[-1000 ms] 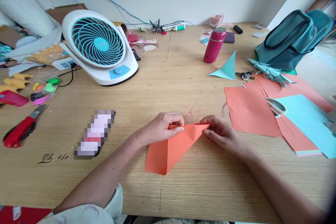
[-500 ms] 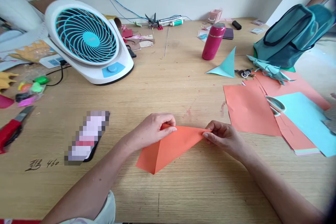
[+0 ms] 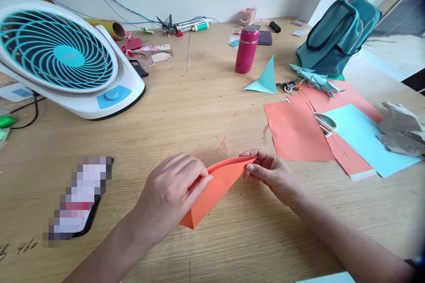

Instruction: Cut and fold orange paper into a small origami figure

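Observation:
A folded orange paper (image 3: 217, 185) lies on the wooden table (image 3: 206, 110) in front of me, shaped like a narrow triangle pointing toward me. My left hand (image 3: 172, 192) covers its left part, fingers pressed on the folded edge. My right hand (image 3: 270, 174) pinches the paper's right tip between thumb and fingers. Part of the paper is hidden under my left hand.
A white and teal fan (image 3: 63, 59) stands at the left. A phone (image 3: 78, 201) lies near the front left. Right of my hands lie orange sheets (image 3: 295, 130), a light blue sheet (image 3: 361, 137) and scissors (image 3: 324, 121). Further back stand a pink bottle (image 3: 246, 49), a teal paper cone (image 3: 265, 82) and a teal backpack (image 3: 335, 35).
My left hand has slid down over the paper, folding it narrower. The paper's upper flap has lifted a little. The view has shifted to the right.

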`<state>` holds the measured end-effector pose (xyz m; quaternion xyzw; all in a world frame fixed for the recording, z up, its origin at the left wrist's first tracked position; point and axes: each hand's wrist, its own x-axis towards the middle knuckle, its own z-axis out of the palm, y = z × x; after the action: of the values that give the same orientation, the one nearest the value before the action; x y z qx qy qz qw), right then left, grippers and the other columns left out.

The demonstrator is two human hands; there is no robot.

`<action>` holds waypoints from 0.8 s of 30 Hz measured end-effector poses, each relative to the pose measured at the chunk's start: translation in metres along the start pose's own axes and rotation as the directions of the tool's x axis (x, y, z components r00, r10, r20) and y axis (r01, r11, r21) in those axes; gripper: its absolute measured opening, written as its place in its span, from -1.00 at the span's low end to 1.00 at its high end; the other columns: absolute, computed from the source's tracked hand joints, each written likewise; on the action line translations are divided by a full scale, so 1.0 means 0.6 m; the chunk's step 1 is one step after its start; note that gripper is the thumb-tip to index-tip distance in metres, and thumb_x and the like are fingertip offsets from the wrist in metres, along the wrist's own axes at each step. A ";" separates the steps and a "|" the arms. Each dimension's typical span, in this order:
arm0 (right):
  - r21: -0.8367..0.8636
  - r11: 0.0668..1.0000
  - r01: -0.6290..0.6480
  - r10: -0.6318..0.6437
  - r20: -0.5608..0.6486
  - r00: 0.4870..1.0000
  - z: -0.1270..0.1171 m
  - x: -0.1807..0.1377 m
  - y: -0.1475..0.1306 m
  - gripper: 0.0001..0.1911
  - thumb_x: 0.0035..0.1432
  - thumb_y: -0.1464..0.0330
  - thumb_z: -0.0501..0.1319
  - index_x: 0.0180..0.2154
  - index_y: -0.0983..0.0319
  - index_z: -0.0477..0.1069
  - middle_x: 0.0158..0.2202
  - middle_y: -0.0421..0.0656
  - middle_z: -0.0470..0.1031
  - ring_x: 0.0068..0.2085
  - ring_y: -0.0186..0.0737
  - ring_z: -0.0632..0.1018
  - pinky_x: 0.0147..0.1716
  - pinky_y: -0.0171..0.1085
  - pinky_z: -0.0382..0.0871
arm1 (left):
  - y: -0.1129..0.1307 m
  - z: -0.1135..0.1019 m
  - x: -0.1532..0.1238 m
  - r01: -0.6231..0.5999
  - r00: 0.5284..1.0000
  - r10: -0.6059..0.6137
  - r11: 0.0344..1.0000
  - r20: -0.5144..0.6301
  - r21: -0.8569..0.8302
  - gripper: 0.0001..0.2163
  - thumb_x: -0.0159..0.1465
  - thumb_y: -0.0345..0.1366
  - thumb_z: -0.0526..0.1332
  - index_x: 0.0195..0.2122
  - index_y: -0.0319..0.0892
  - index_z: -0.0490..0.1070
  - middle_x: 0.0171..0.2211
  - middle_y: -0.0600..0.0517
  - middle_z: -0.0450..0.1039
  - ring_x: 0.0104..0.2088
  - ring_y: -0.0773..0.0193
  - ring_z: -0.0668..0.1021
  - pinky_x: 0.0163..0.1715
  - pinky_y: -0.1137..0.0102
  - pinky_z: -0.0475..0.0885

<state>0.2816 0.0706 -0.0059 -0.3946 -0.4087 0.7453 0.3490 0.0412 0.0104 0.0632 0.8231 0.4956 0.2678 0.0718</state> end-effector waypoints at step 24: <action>0.253 0.968 0.001 -0.032 0.118 0.992 0.001 -0.008 -0.007 -0.74 0.17 0.17 0.39 -0.18 0.18 0.58 -0.43 -0.11 0.68 -0.41 -0.32 0.67 -0.30 -0.40 0.55 | 0.016 -0.006 -0.012 -0.030 0.998 0.031 0.999 -0.050 0.017 -0.87 0.37 -0.39 0.19 -0.34 -0.13 0.32 -0.42 0.11 0.41 -0.41 0.31 0.45 -0.37 0.35 0.34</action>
<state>0.2839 0.0681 -0.0005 -0.2975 -0.3343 0.8108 0.3772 0.0442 -0.0013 0.0671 0.8242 0.4867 0.2853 0.0486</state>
